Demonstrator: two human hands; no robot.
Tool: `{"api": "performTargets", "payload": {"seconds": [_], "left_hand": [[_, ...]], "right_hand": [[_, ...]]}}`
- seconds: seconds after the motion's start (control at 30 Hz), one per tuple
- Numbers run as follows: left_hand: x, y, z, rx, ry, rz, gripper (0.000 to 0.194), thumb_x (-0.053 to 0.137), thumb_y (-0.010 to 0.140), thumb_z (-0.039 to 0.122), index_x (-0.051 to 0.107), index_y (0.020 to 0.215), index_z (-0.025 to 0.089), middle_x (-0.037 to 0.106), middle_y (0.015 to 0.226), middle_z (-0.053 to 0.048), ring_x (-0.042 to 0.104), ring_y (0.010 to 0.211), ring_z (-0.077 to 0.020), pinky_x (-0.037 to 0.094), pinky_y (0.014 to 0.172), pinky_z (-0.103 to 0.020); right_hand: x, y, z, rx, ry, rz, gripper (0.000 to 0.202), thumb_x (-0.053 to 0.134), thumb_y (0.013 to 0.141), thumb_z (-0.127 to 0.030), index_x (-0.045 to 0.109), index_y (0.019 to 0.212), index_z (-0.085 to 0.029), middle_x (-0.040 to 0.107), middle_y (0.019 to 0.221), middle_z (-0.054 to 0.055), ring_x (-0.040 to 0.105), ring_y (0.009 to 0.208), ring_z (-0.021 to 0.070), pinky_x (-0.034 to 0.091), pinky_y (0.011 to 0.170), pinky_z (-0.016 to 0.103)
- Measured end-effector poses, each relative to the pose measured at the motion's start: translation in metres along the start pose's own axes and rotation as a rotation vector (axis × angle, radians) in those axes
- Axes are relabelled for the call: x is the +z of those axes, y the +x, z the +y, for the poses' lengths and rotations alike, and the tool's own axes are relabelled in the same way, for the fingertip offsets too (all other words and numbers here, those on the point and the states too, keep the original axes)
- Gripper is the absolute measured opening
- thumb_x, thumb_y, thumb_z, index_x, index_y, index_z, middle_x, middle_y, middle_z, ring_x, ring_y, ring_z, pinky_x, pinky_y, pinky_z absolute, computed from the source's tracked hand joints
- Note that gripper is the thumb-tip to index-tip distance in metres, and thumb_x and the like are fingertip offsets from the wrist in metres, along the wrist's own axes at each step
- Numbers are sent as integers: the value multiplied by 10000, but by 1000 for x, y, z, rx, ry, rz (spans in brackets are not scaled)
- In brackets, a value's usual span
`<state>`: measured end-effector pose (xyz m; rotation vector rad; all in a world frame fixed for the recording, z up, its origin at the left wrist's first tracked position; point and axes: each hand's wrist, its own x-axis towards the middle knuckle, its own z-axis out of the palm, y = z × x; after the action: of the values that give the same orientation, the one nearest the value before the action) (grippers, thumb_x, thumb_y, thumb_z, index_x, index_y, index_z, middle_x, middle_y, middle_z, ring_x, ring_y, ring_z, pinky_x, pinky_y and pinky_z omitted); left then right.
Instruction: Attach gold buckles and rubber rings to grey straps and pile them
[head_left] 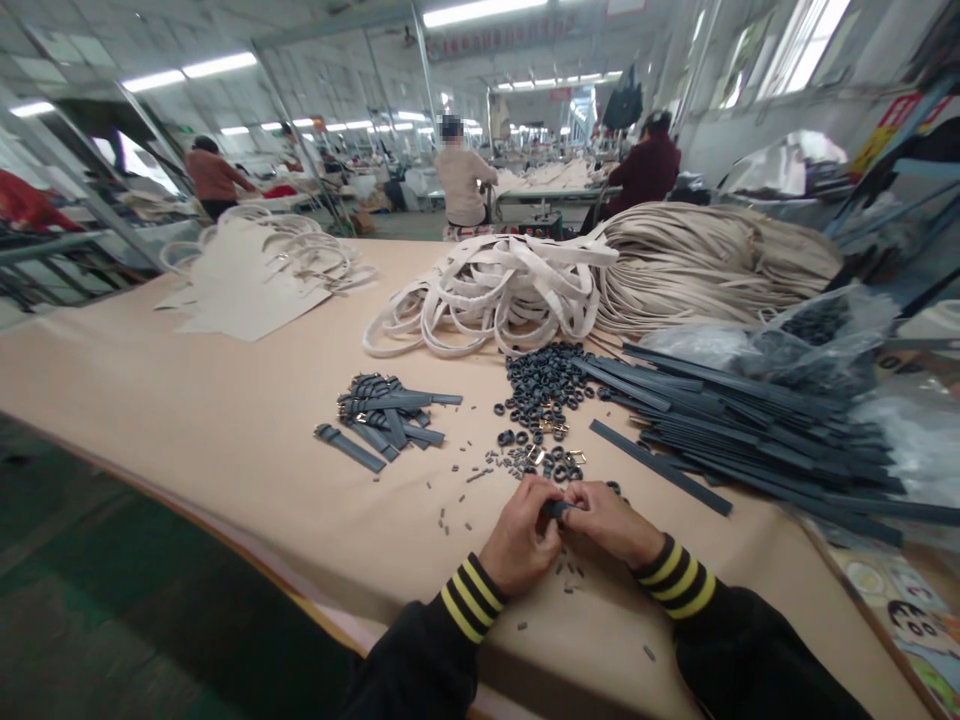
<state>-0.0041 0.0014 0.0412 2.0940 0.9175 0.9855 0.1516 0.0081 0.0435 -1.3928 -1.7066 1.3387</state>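
Note:
My left hand [523, 535] and my right hand [613, 522] meet near the table's front edge, both closed on a small dark strap piece [556, 508] between their fingertips. Most of that piece is hidden by the fingers. Just beyond them lie gold buckles [576, 457] and a heap of small dark loops [551, 380]. Tiny dark bits [495, 463] are scattered around the hands. To the left is a pile of short dark straps with buckles [394, 410]. A single long dark strip [660, 467] lies to the right.
Long dark strips [750, 430] and plastic bags [817, 330] cover the table's right side. Coiled pale straps [502, 290] and a beige bundle [705, 260] lie at the back. Pale sheets [255, 280] sit back left. Several people work beyond the table [187, 400].

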Motion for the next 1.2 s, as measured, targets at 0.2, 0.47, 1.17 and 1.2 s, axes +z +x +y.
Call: {"api": "performTargets", "payload": {"seconds": [0.2,0.47,1.17,1.2], "left_hand": [[-5,-2,-6,73,-66,-111,343,462,671,38,492,992,156,494,982,-85,476,934,-174,409,818,-313],[-14,-3,-13,20,-43,-247,183,534,665,132,459,829,163,498,806,-23,469,747,-131,399,692,-244],[-24,-1,-32,-639,-962,37,423,693,591,413,520,836,113,548,577,11,518,442,-70,424,454,-183],[-33,1,-33,-639,-931,63,412,679,609,419,531,836,109,545,560,12,508,427,-64,408,433,-170]], "right_hand": [[-5,-1,7,-10,28,-123,88,488,639,-215,425,602,-166,363,534,-60,319,503,85,230,456,200],[-3,-5,2,-46,-1,-241,99,491,645,-194,411,594,-164,350,550,-59,312,525,83,234,476,198],[3,-11,-7,-148,-235,-128,234,391,816,-377,521,810,-183,589,765,24,533,717,176,407,649,250],[1,-11,-7,-139,-217,-140,249,395,807,-394,526,816,-183,594,757,24,540,703,177,417,634,248]]}}
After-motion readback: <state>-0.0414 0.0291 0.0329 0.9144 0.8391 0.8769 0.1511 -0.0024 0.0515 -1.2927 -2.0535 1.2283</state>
